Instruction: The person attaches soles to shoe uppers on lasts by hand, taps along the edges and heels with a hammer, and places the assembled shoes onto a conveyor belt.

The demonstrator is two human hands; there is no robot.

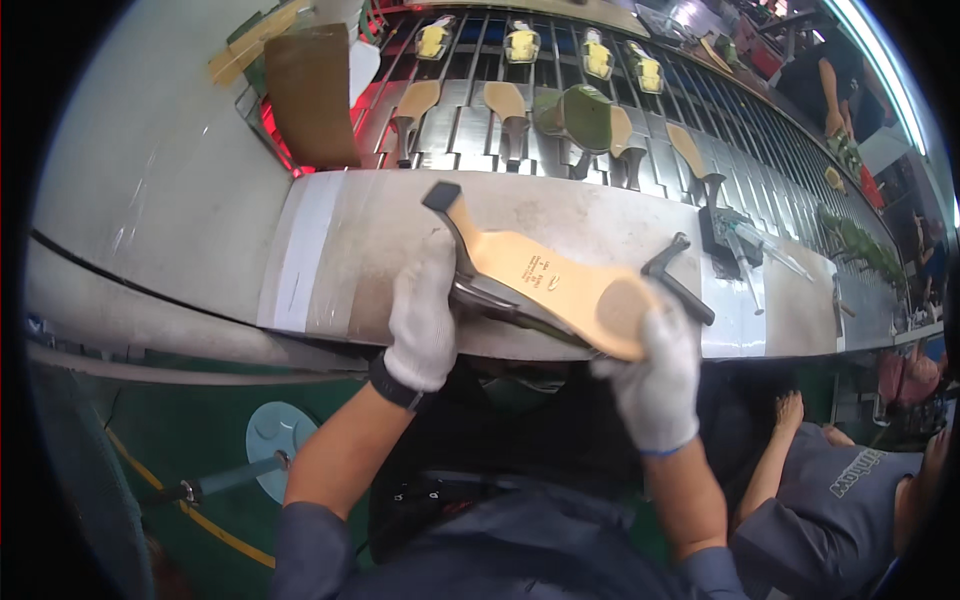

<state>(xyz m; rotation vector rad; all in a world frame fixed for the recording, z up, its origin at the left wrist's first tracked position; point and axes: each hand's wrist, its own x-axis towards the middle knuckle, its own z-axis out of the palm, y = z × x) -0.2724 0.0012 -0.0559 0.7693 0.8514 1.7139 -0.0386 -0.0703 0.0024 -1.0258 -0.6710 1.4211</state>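
Observation:
I hold a high-heeled shoe (540, 280) sole up over the edge of the workbench. Its tan sole carries a stamped mark and a rough round patch near the toe; the black heel tip points up at the far left. My left hand (425, 305), in a white knit glove, grips the shoe's dark side close to the heel. At the toe end my right hand (660, 375), also gloved, closes round the sole's edge. The shoe hides part of the fingers. A dark hammer-like tool (680, 280) lies just right of the shoe.
Beyond the bench (365, 230), a slatted conveyor (460, 125) carries several tan soles with dark heels, an olive-green shoe (580, 118) and yellow items in black holders. Clear syringes (755, 250) rest by a black block at right. A co-worker (830, 490) sits at the lower right.

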